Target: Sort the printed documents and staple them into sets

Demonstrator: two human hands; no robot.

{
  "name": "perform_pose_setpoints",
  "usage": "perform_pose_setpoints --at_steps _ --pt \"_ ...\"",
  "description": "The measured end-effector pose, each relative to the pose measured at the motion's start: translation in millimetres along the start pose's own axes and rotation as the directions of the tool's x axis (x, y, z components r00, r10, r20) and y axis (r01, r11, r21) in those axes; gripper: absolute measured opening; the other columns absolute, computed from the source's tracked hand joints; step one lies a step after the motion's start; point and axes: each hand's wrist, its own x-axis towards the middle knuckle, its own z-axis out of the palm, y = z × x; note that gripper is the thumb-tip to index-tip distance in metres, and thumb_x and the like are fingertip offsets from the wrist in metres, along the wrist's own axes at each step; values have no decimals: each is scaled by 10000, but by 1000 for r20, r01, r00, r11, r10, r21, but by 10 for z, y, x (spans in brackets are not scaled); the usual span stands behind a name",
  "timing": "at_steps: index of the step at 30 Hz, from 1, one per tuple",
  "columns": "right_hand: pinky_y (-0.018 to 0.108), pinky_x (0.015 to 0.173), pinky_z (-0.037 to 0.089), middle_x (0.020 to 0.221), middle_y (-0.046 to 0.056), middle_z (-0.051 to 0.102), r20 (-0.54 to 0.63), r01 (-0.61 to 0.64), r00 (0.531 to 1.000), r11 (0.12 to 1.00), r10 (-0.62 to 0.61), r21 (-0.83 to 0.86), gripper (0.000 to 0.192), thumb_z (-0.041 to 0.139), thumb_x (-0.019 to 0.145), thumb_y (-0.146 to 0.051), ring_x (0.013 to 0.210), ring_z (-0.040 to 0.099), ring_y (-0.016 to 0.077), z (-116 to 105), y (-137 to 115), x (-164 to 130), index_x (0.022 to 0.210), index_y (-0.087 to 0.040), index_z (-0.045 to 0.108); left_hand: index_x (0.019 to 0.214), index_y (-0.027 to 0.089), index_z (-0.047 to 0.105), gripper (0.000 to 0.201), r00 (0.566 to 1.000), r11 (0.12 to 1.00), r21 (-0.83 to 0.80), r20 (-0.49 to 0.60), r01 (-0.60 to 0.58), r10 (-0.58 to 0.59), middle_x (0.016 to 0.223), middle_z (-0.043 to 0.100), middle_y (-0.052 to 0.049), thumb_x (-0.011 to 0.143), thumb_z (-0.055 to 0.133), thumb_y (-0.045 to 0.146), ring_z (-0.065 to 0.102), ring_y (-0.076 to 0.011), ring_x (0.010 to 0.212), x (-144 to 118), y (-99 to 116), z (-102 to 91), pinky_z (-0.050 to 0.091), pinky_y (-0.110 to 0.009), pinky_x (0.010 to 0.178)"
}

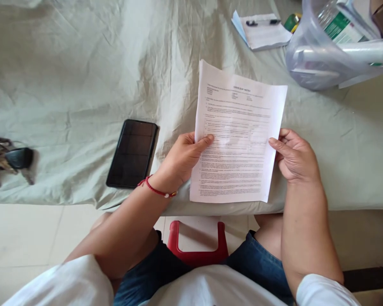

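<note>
from my end i see both hands on one thing, the papers (232, 174), a thin stack of printed sheets. the left hand (190, 157) grips them by the left edge, thumb flat on the front page and fingers tucked behind. the right hand (296, 155) pinches the right edge, thumb at the margin of the front and fingers curled underneath. the papers sit between the two hands, right of the middle of the scene, over the near part of the cloth (67, 80), with their far end tilted a little to the right. the heading seems to read "overleaf notes", though the print is too small for me to be sure.

just left of the left hand i have a black phone (132, 153), lying with its dark screen up. a red bracelet (159, 192) circles the left wrist, near the phone's near end. at the far left edge lies a bunch of keys (9, 157), well apart from the phone. on the far right i see a notepad (268, 36) with a pen (263, 22) across it, and beside it a clear tub (319, 70) holding a bottle (338, 25) with a green label. a red stool (198, 257) shows on the near side, between the knees.
</note>
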Motion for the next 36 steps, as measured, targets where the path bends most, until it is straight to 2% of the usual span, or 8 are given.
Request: perform_pose_setpoints --at_steps 3,8,13,16,20,25,32,36 --pt "509 1158 695 992 -18 882 -55 46 997 999 -46 -8 511 1172 635 -568 1006 842 260 -32 31 20 938 -328 838 997 228 860 458 1000 1000 -3 -16 5 -5 1090 916 -132 917 983 662 887 -390 1131 -6 19 29 759 -544 1032" --pt "528 1071 720 939 -12 873 -90 63 994 996 -69 -63 372 1131 711 -539 905 822 278 -93 25 -4 881 -351 859 1101 231 863 445 993 997 32 -88 -74 76 1120 912 -135 973 881 658 850 -417 1283 20 48 44 738 -561 1083" --pt "490 992 734 1025 -22 905 -125 77 988 988 -94 -131 266 1048 832 -514 922 841 264 -110 92 -12 983 -347 907 969 223 849 277 994 998 -41 -109 -37 32 1072 906 -129 942 890 495 864 -420 1243 28 40 51 754 -575 1062" --pt "473 929 733 1025 -22 902 -143 110 981 980 -134 -167 301 1038 833 -554 888 836 254 -136 172 36 1007 -341 915 965 215 846 347 992 996 -86 -127 -16 5 1071 905 -129 911 947 543 863 -420 1244 5 49 88 755 -567 1073" --pt "429 752 698 887 -8 844 -222 164 953 966 -208 -202 381 1065 779 -608 790 777 239 -174 246 119 930 -315 874 993 213 852 486 990 993 -117 -139 -20 4 1071 907 -128 885 991 667 863 -415 1244 -3 44 120 756 -541 1066" --pt "388 731 674 786 -28 772 -229 220 940 961 -254 -165 508 1162 617 -583 719 682 184 -163 223 147 827 -285 809 1030 221 869 532 992 991 -127 -128 -29 13 1073 910 -123 908 974 728 864 -406 1244 8 20 119 754 -523 1053" --pt "403 690 694 819 -14 805 -219 166 956 976 -194 -142 507 1121 692 -665 706 730 202 -105 142 50 841 -275 833 1059 223 873 545 989 988 -133 -134 -82 64 1115 913 -121 924 951 745 851 -410 1280 -7 38 143 734 -532 1097" --pt "373 699 670 834 -1 800 -217 141 963 984 -161 -108 439 1086 745 -611 718 720 189 -72 119 12 844 -257 847 1041 220 853 509 989 989 -128 -134 -79 61 1109 908 -121 914 971 699 857 -395 1248 8 19 124 738 -520 1075"
